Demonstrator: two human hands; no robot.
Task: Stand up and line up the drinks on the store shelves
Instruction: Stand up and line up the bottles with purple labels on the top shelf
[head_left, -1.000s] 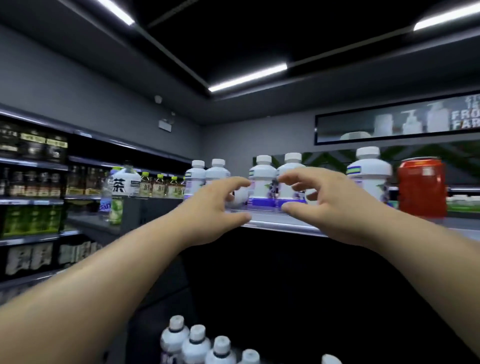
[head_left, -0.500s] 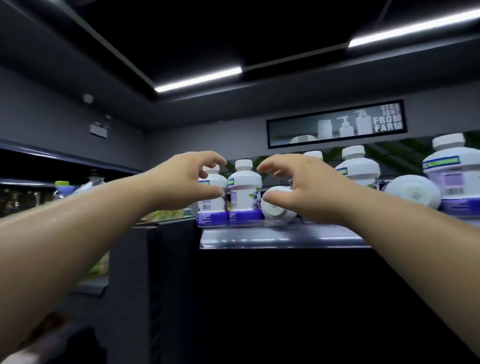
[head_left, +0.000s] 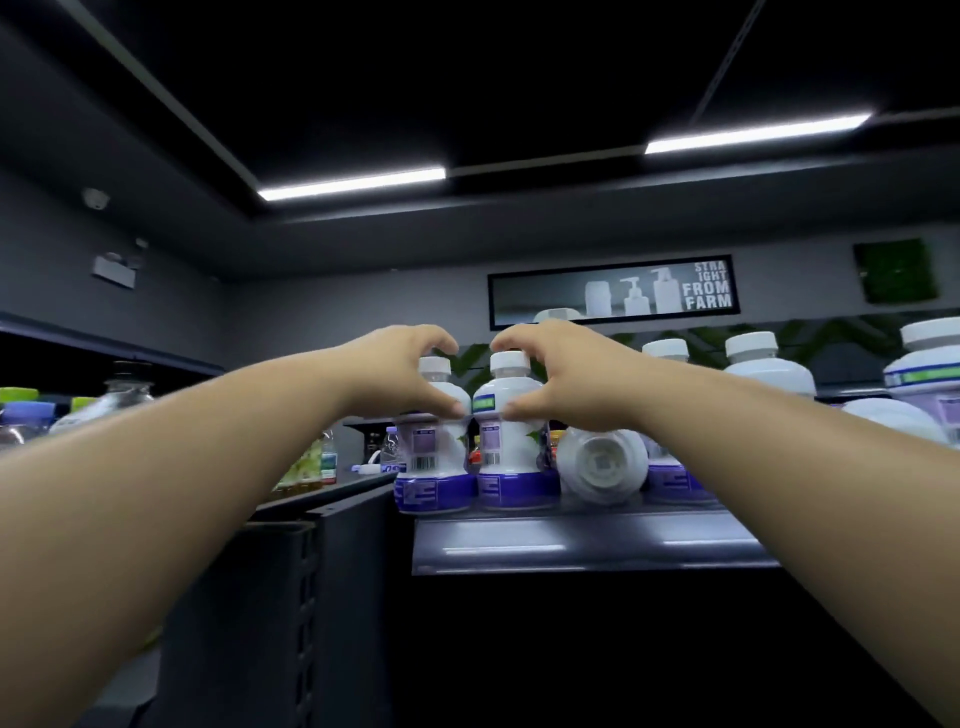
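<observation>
Several white drink bottles with purple labels stand on the top shelf (head_left: 571, 545). My left hand (head_left: 400, 374) curls over the neck of the leftmost upright bottle (head_left: 434, 462), thumb on its shoulder. My right hand (head_left: 563, 379) curls the same way over the second upright bottle (head_left: 511, 452). Just right of them one bottle lies on its side (head_left: 602, 465), its base facing me. Another toppled bottle (head_left: 893, 421) lies further right, among upright bottles (head_left: 763, 364). My right forearm hides part of the row.
A lower shelf unit on the left carries green tea bottles (head_left: 306, 462) and clear water bottles (head_left: 26, 415). A dark upright panel (head_left: 311, 597) stands between the two units. On the back wall hangs a framed sign (head_left: 613, 291).
Both hands rose and closed in over the tops of the two leftmost upright bottles. The view moved closer to the shelf, and the toppled bottle now lies below my right hand.
</observation>
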